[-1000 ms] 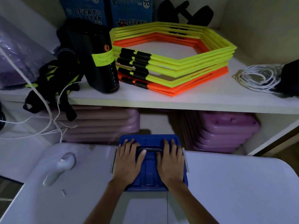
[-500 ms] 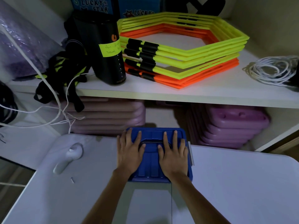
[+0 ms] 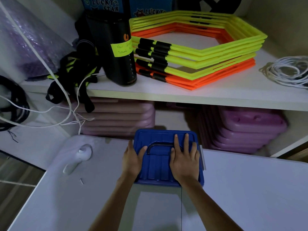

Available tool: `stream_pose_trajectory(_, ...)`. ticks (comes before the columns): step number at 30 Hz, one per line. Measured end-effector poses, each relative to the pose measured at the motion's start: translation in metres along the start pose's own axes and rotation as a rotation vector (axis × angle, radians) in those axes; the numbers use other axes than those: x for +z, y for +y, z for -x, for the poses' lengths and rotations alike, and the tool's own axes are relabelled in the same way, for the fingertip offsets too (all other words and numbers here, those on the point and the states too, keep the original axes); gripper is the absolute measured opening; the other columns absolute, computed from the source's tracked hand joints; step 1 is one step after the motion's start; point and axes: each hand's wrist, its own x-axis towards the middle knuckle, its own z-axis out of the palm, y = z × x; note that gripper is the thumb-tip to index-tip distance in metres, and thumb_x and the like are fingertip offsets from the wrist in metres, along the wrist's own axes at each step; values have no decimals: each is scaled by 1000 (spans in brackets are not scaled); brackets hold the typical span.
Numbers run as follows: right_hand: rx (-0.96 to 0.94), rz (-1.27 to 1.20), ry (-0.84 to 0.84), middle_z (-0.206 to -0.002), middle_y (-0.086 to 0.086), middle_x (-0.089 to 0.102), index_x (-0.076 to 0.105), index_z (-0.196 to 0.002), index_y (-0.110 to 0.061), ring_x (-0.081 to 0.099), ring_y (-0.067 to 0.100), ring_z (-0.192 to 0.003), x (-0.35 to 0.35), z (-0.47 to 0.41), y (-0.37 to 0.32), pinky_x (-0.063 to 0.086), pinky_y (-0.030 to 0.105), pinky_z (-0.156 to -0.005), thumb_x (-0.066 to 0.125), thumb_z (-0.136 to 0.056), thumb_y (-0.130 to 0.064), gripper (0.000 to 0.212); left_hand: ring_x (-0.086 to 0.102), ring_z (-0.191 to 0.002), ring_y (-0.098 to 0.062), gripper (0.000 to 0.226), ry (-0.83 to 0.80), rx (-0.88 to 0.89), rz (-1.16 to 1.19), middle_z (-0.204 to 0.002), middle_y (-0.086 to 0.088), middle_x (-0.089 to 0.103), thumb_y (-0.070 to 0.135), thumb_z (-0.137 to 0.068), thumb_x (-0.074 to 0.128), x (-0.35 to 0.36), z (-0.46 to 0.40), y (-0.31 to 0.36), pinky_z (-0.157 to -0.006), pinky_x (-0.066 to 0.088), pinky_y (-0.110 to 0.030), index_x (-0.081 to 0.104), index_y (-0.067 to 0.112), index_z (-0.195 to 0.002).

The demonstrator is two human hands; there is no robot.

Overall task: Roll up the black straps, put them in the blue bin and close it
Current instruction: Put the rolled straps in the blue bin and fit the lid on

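The blue bin (image 3: 158, 165) stands on the white table with its blue lid on top; a dark handle lies flat in the lid's recess. My left hand (image 3: 132, 161) is at the lid's left edge, thumb on top and fingers down the side. My right hand (image 3: 184, 161) lies flat on the right half of the lid, fingers spread toward the far edge. No black straps show near the bin; its inside is hidden by the lid.
A white table (image 3: 250, 189) carries the bin and a white object (image 3: 78, 158) at the left. A shelf (image 3: 183, 95) above holds stacked yellow and orange hexagon rings (image 3: 196, 52), a black cylinder (image 3: 116, 50), tangled black-and-yellow straps (image 3: 73, 77) and white cord (image 3: 290, 70). Purple step blocks (image 3: 246, 129) sit below.
My left hand has slid from the top of the lid to its left edge. My right hand stays flat on the lid. The view has shifted slightly.
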Motion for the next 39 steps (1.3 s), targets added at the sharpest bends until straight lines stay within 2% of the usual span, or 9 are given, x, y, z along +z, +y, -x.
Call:
stream_pose_trajectory(4,14,19,-1,-164,11,11,14,-156,-29,25,43,-143,0,-1,-2,27,52,-113,9,-97,-46,62,34,-138,-38,63,67,89,-381,-149,-25,35,30,-99,45,17,6,4,-115,25,-44,24,-6,-146)
stream_pose_trajectory(11,34,-3,-46,-164,11,3,8,-156,-29,17,43,-145,-2,5,1,21,52,-116,7,-97,-46,62,48,-127,-44,55,99,292,-655,-135,-34,49,26,-94,31,29,8,-5,-104,26,-50,49,-14,-127)
stream_pose_trajectory(16,51,-84,55,-163,14,12,27,-153,-26,19,40,-145,-14,9,6,19,52,-115,37,-100,-44,58,45,-130,-43,55,135,351,-625,-139,-32,45,24,-95,28,28,10,-9,-106,32,-48,49,-13,-129)
stream_pose_trajectory(20,360,-266,32,-162,13,13,14,-155,-26,20,35,-145,-23,14,38,21,53,-114,52,-83,-70,92,44,-131,-44,55,161,361,-618,-139,-33,44,22,-94,27,28,13,-5,-107,30,-49,47,-14,-130)
stream_pose_trajectory(23,590,-724,-158,-138,11,52,39,-135,-20,55,33,-119,-22,13,48,47,51,-100,62,-63,-82,97,43,-132,-44,56,145,361,-620,-140,-34,43,23,-95,25,26,14,-4,-108,30,-49,46,-15,-130)
stream_pose_trajectory(26,504,-841,-38,-119,6,64,48,-121,-17,63,25,-99,-22,16,41,56,43,-86,68,-72,-69,74,43,-132,-44,56,134,349,-616,-139,-34,43,23,-95,24,27,14,-4,-109,29,-48,46,-15,-130)
stream_pose_trajectory(29,370,-716,50,-138,8,55,36,-140,-17,58,31,-118,-23,21,33,53,49,-94,60,-82,-64,79,39,-134,-43,57,126,352,-622,-142,-34,40,24,-96,22,28,13,-6,-111,26,-46,43,-15,-132)
stream_pose_trajectory(33,265,-464,45,-164,7,10,8,-155,-12,19,28,-149,-17,23,31,31,44,-117,42,-97,-53,79,26,-141,-41,49,131,363,-623,-149,-33,29,17,-101,34,30,12,-7,-116,15,-42,34,-13,-139)
stream_pose_trajectory(39,130,-211,-5,-163,16,-3,14,-153,-6,-3,35,-151,-16,21,29,12,39,-123,28,-106,-36,57,23,-142,-43,51,66,325,-555,-149,-35,25,15,-99,41,30,13,-4,-116,10,-42,30,-14,-140)
